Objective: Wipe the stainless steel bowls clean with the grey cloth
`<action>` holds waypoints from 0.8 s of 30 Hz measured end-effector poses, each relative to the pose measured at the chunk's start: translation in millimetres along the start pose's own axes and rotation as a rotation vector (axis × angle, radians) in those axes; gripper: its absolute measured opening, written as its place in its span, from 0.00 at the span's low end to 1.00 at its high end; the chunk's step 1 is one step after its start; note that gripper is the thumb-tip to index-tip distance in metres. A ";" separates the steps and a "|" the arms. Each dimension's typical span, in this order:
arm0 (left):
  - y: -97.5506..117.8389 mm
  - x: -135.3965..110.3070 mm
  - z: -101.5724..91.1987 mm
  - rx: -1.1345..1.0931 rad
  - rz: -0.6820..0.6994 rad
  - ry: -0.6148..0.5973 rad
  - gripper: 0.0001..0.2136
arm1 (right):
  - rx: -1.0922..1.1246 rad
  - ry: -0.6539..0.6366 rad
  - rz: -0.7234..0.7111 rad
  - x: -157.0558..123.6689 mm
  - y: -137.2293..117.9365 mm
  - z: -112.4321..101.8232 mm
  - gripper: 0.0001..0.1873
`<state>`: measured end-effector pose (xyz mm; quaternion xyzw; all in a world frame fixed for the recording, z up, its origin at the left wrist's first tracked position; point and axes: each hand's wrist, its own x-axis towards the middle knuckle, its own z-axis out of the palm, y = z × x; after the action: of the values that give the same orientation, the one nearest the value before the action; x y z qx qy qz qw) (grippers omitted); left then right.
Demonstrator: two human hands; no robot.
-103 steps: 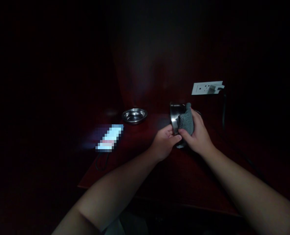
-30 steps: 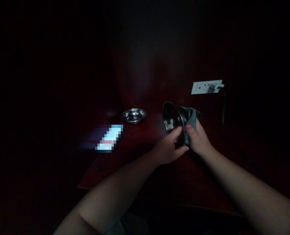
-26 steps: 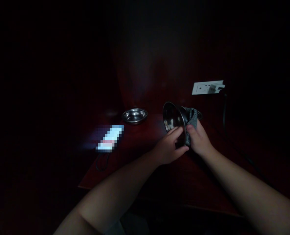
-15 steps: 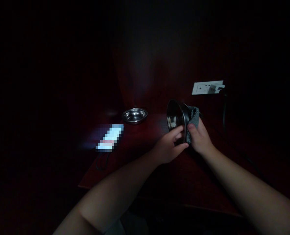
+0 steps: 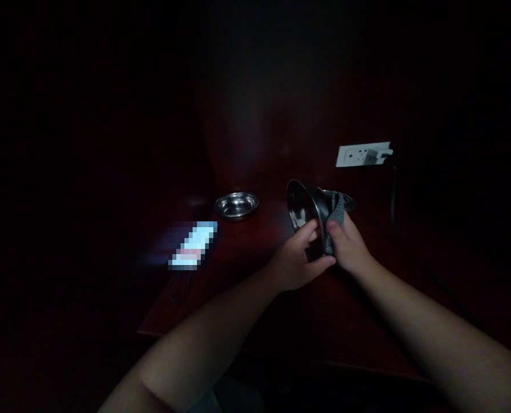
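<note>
A shiny metal bowl (image 5: 297, 203) is held tilted on its side, its mouth facing left. My left hand (image 5: 296, 258) grips the near rim, fingers inside the bowl and thumb outside below. On the bowl's outer side, my right hand (image 5: 351, 242) holds a grey textured cloth (image 5: 335, 215) pressed against the metal. Behind the cloth, part of another metal dish (image 5: 347, 199) shows; most of it is hidden. A second shallow metal bowl (image 5: 237, 205) sits upright on the table, left of my hands.
A lit phone-like device (image 5: 193, 246), its screen pixelated, lies on the dark red table (image 5: 221, 269) with a cable loop (image 5: 180, 287) beside it. On the wall, a white socket plate (image 5: 363, 155) holds a plug with a hanging cord (image 5: 394, 198). Surroundings are very dark.
The held bowl has shifted slightly left and tilted. The cloth and my right hand have moved a little left, showing more of the dish behind.
</note>
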<state>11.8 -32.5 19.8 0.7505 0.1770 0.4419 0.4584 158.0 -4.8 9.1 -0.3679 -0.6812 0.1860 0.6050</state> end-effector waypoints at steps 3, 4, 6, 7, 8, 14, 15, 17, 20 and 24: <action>-1.5 -0.3 -0.4 0.034 0.033 -0.017 0.31 | 0.021 -0.001 0.019 -0.7 -1.5 1.0 0.27; -2.2 -0.3 -0.4 0.040 0.036 -0.021 0.31 | 0.027 0.001 0.021 -0.8 -1.5 1.2 0.27; -3.6 -0.3 -0.3 0.051 0.036 -0.024 0.32 | 0.037 0.002 0.025 -0.7 -0.9 1.3 0.27; -4.3 -0.3 -0.3 0.058 0.037 -0.024 0.32 | 0.040 0.001 0.031 -0.7 -0.6 1.2 0.26; -5.0 -0.4 -0.5 0.068 0.035 -0.024 0.33 | 0.043 0.000 0.039 -0.6 -0.5 1.1 0.26; -9.0 -0.8 -2.8 0.178 0.005 -0.006 0.36 | 0.028 0.009 0.033 -0.2 -4.4 0.1 0.25; -9.9 -0.7 -2.9 0.187 0.007 0.001 0.36 | 0.027 0.013 0.025 -0.2 -5.0 0.0 0.25; -12.0 -0.3 -2.7 0.190 0.009 0.004 0.35 | 0.030 0.016 0.027 -0.2 -5.4 0.0 0.26; -14.4 0.2 -1.8 0.154 0.020 -0.003 0.34 | 0.037 0.015 0.048 -0.4 -4.2 0.1 0.27; -14.6 -0.4 -2.0 0.121 0.017 -0.008 0.33 | 0.016 0.013 0.040 0.2 -2.2 -0.2 0.26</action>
<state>12.0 -24.1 7.7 0.7801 0.1951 0.4313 0.4091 157.6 -6.1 10.9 -0.3777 -0.6681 0.2011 0.6087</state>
